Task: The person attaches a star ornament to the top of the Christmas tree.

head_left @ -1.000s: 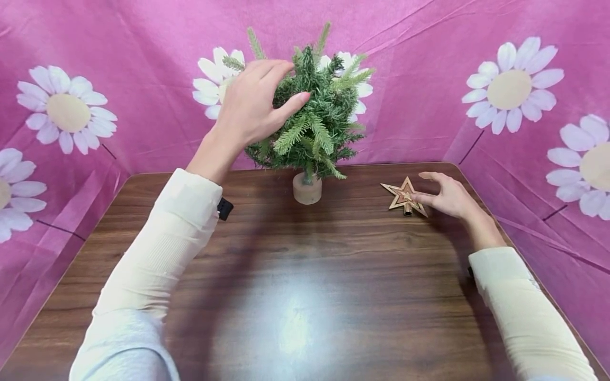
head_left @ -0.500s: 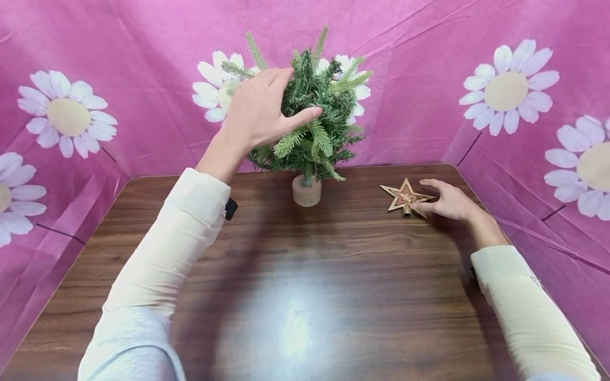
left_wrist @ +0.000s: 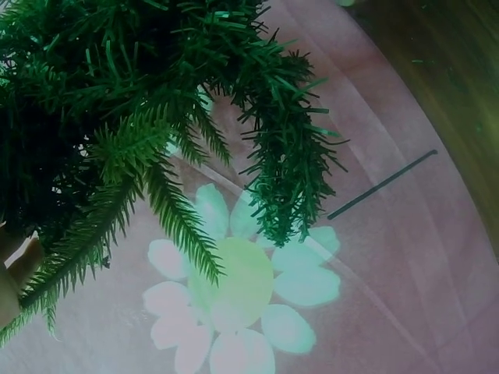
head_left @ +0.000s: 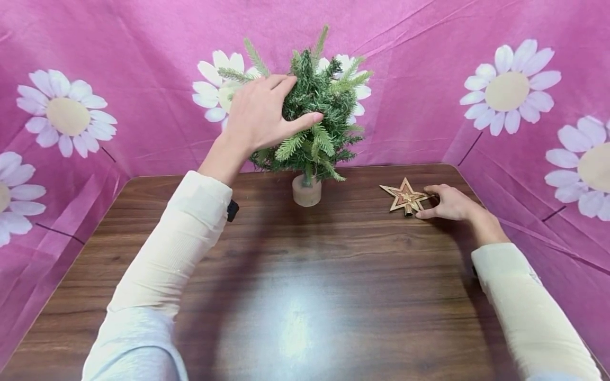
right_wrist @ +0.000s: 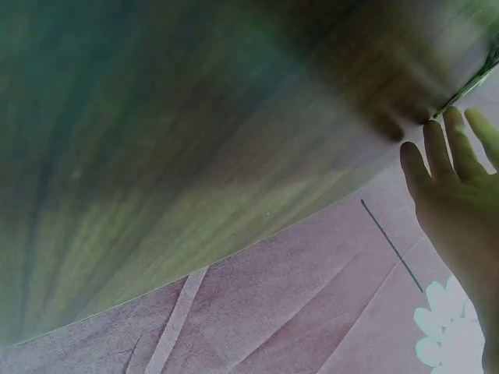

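Note:
In the head view a small artificial Christmas tree (head_left: 329, 100) stands upright on its round wooden base (head_left: 306, 191) at the back of the table. My left hand (head_left: 259, 114) lies against the tree's left side, its thumb stretched across the front and the other fingertips at the upper foliage. Green branches (left_wrist: 288, 156) fill much of the left wrist view. To the right, a gold star tree topper (head_left: 405, 196) lies on the table, its short socket toward me. My right hand (head_left: 450, 203) pinches the star's right points between thumb and fingers.
The brown wood-grain table (head_left: 362, 275) has a rounded back edge close behind the tree. Pink cloth (head_left: 157, 106) with printed daisies (head_left: 507, 90) rises behind and at both sides. The right forearm (head_left: 519, 296) runs along the table's right edge.
My left hand has moved down and slightly right against the tree. My right hand's thumb and fingers have closed on the star's right points, and the star has shifted slightly.

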Tool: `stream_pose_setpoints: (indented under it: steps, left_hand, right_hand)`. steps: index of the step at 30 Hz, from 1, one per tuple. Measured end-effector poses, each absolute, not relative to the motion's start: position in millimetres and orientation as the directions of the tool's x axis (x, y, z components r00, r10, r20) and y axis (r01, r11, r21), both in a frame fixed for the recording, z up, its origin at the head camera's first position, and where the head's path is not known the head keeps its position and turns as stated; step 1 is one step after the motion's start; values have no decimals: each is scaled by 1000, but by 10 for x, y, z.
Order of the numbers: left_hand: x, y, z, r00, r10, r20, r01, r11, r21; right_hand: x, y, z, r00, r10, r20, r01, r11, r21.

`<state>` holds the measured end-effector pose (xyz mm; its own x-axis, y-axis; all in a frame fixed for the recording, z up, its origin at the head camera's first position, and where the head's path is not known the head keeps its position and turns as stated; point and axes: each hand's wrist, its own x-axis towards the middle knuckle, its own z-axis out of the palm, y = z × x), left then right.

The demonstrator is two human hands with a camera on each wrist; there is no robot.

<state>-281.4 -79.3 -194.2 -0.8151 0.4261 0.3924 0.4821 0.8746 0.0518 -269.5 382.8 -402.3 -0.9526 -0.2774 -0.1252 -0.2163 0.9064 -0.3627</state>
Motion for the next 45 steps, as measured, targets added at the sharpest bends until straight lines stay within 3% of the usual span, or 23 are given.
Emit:
stream_pose_setpoints:
  steps: [10, 21, 34, 45]
  left_hand:
    - [-2811, -814, -1985, -781, 436, 447, 496, 868, 19]
    - [-2830, -815, -2092, -755, 437, 489, 545, 833, 99]
    - [-2837, -820, -2103, -752, 435, 494, 547, 831, 100]
    - [-2843, -816, -2100, -775, 420, 471, 537, 832, 141]
  right_hand:
    - [-2759, 3835, -3975, -957, -259, -129, -217, 937, -274]
    - [-2775, 3798, -3974, -953, -259, -157, -196, 923, -332]
    - [-2742, 3729, -3876, -981, -193, -16, -169, 893, -418]
    - [-2708, 3620, -3829, -957, -159, 244, -251, 876, -412]
